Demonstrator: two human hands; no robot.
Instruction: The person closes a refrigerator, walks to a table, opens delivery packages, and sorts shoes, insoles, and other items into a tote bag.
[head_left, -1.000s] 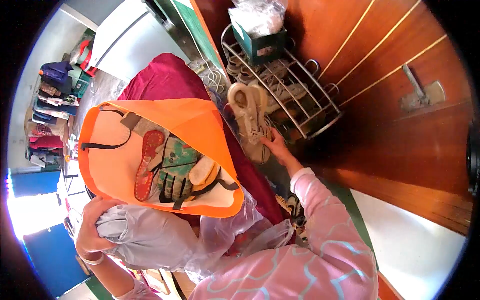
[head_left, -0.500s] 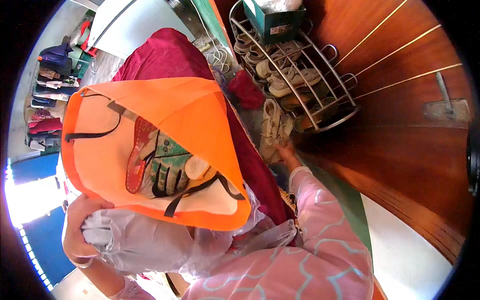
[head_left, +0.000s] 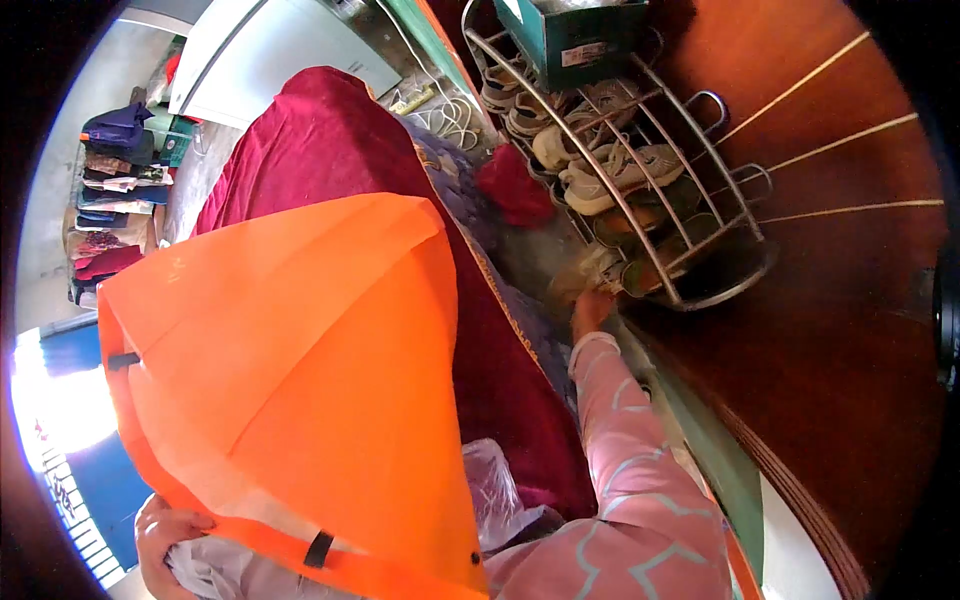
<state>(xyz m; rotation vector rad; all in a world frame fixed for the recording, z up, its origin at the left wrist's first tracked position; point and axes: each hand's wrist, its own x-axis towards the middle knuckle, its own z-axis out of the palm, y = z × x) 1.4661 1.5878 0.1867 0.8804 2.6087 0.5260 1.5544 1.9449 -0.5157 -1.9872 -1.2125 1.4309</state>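
My left hand, at the lower left, is closed on a pale grey plastic bag, its thumb beside the rim of an orange fabric bag. The orange bag has black tabs and lies over the dark red cloth; its flap hides what is inside. Reaching past the cloth, my right hand grips a pale, blurred shoe low by the foot of the metal rack. Its fingers are partly hidden, and whether it holds one shoe or a pair I cannot tell.
A metal shoe rack with several shoes and a green box on top stands against the brown wooden panel. Red cloth and white cable lie on the floor. Folded clothes are stacked far left.
The orange bag's flap has dropped over its opening, covering the gloves seen inside before. The pale shoes have shifted toward the rack with my right hand, now blurred. The view has turned slightly.
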